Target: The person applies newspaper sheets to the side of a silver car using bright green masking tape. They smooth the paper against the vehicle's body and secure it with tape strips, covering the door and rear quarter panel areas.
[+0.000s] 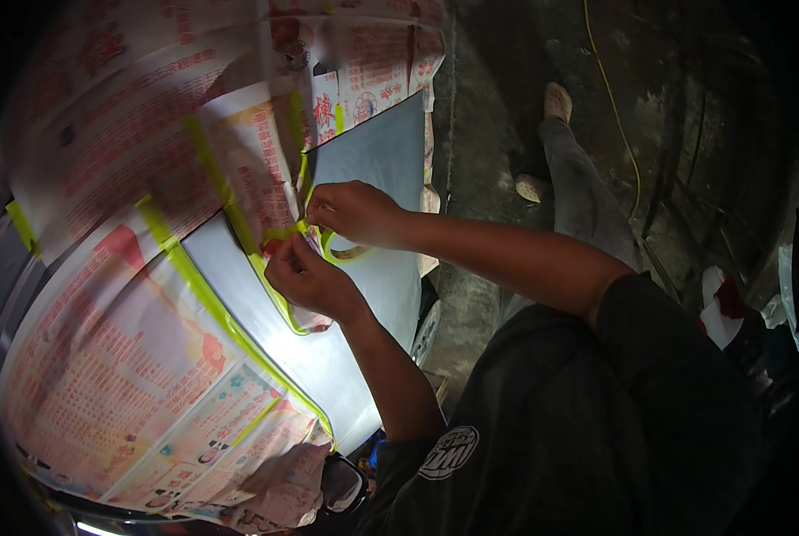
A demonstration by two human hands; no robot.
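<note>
Thin printed paper [104, 357], matt and creased, covers much of the left of the frame, bunching into soft crumples at lower left of centre. Smooth yellow-green tape [207, 295] edges it, with a low sheen. The grey panel [368, 152] at centre looks smooth, like painted metal, shining white where light strikes it. Upper right, the floor [471, 116] is rough, stained concrete. The dark shirt [542, 420] at lower right is matt cloth.

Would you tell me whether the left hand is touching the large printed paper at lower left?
Apart: the head view shows a bare strip of grey panel between the left hand and that paper.
</note>
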